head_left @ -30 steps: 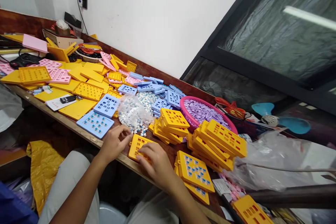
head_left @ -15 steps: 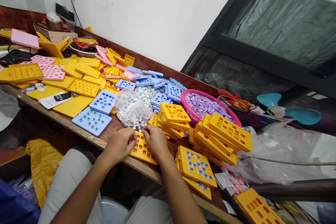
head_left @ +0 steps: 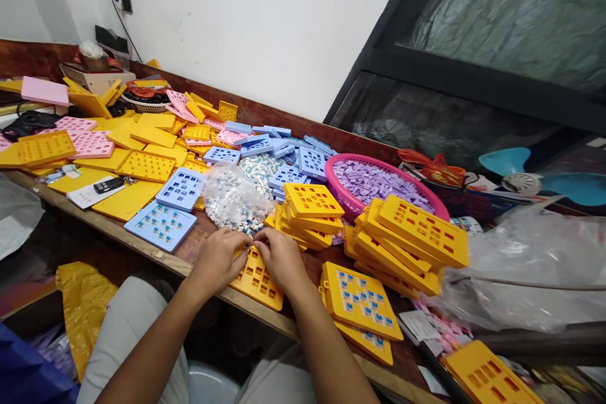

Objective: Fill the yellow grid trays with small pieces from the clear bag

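A yellow tray with square holes [head_left: 259, 283] lies at the table's front edge between my hands. My left hand [head_left: 218, 263] is closed in a pinch over its far left side; a tiny dark speck shows at the fingertips, too small to name. Facing it, my right hand [head_left: 283, 260] is also pinched, fingertips down at the tray's far edge, and what they hold is hidden. Just beyond both hands, small white and blue pieces [head_left: 245, 222] spill from a clear plastic bag [head_left: 234, 192].
Stacked yellow trays [head_left: 315, 201] stand beyond my right hand, beside a pink basket [head_left: 332, 186] of lilac pieces. A filled yellow tray [head_left: 362, 298] lies at right. Blue trays [head_left: 161, 225] sit to the left, with a car key [head_left: 108, 185] on paper farther left.
The view has shifted slightly. My fingertips have come closer together over the far edge of the yellow tray, which stays in place on the table.
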`<state>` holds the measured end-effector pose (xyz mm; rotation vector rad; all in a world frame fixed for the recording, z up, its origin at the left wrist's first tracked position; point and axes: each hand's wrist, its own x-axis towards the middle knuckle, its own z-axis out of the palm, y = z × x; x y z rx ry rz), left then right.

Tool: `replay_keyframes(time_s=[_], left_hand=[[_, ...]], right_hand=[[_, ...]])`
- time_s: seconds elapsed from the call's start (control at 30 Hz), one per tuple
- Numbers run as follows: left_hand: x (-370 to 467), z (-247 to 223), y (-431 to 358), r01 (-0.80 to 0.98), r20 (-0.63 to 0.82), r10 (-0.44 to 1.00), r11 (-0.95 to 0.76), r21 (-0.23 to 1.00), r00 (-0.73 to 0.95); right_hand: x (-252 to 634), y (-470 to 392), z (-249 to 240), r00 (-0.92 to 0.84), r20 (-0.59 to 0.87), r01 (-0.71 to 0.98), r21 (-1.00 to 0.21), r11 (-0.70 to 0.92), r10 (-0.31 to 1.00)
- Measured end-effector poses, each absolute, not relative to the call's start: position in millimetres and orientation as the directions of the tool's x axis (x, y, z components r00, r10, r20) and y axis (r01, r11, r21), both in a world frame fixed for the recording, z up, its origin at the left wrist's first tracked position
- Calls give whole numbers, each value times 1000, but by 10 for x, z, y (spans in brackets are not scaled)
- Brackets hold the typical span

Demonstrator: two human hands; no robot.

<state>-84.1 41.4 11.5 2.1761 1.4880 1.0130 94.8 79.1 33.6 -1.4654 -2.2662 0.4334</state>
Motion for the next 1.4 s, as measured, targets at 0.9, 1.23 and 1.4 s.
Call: replay_keyframes(time_s=[0.9,1.23,1.4], left_hand=[[-830,125,386,767,416,861,-470,436,291],[-775,92,248,863,432,847,-442,247,310],[-655,106,126,896,422,848,-415,155,320]], right_hand=[[1106,551,251,-467,283,566,-632,530,837],[1077,570,201,-412,327,645,-554,525,851],[1061,556,159,-405,345,658,-534,531,847]])
